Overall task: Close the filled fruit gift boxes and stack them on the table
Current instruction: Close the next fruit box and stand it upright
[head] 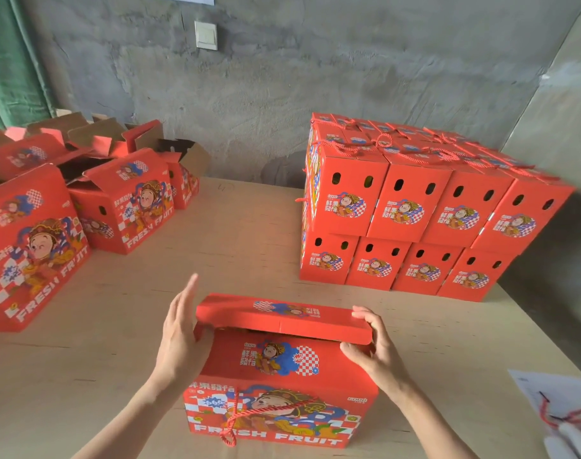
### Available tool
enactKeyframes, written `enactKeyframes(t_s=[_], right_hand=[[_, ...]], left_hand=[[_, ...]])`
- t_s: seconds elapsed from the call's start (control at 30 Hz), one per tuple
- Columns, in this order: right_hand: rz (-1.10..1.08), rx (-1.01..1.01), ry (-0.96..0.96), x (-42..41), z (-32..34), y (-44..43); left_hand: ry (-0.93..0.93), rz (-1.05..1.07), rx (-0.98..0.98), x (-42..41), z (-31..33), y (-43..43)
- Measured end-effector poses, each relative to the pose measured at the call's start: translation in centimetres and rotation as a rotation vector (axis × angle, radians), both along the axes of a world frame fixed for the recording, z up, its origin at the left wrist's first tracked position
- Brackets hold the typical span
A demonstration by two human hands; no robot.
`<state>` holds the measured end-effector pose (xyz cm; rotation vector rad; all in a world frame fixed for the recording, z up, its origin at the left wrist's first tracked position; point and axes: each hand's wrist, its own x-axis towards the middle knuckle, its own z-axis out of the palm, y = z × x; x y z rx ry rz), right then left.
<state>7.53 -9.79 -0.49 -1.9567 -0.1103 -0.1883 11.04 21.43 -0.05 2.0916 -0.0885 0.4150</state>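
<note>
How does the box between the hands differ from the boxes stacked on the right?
The front box has its lid flap raised; the stacked boxes are shut. It stands alone, broad side shown; they sit in two tiers, holed ends shown. Its red cord hangs down the front; theirs lie on top. Both are red with the same cartoon.

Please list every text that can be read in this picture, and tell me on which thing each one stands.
"FRESH FRUIT": front of the nearest box, white capitals.
"FRESH FRUIT": also on the open boxes at left, partly cut off.
"GOOD": small logo on the stacked boxes, barely legible.
"鲜果": starts the Chinese title on all boxes; remaining characters too stylised to read.
Paper at right: print too small.
</note>
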Motion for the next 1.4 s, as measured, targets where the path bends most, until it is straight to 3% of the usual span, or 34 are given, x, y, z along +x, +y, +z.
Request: enactKeyframes(t_s=[0.1, 0.27, 0.4, 0.57, 1.2, 1.3, 1.4], right_hand=[[0.082, -0.059, 0.062, -0.1, 0.4, -1.1], [0.061, -0.392, -0.021, 0.8, 0.9, -2.2], [0.186, -0.574, 0.042, 0.9, 1.2, -2.7], [0.204, -0.62, 0.08, 0.9, 1.6, -2.9], [0.109, -0.617, 0.004, 1.1, 1.6, -2.2], [0.128, -0.731, 0.043, 1.4, 2.8, -2.2], [0.193, -1.034, 0.104, 2.4, 4.2, -1.2]], left_hand=[[-0.012, -0.142, 0.169, -0.4, 0.2, 0.3], [0.118, -0.166, 0.619, 1.7, 1.3, 0.4], [0.27, -0.401, 0.85, 5.3, 3.3, -0.2], [0.118, -0.533, 1.033, 6.4, 3.0, -0.2], [0.088, -0.575, 1.087, 7.0, 2.3, -0.2], [0.086, -0.576, 1.116, 6.9, 2.4, -0.1], [0.113, -0.575, 1.115, 6.8, 2.7, -0.2]])
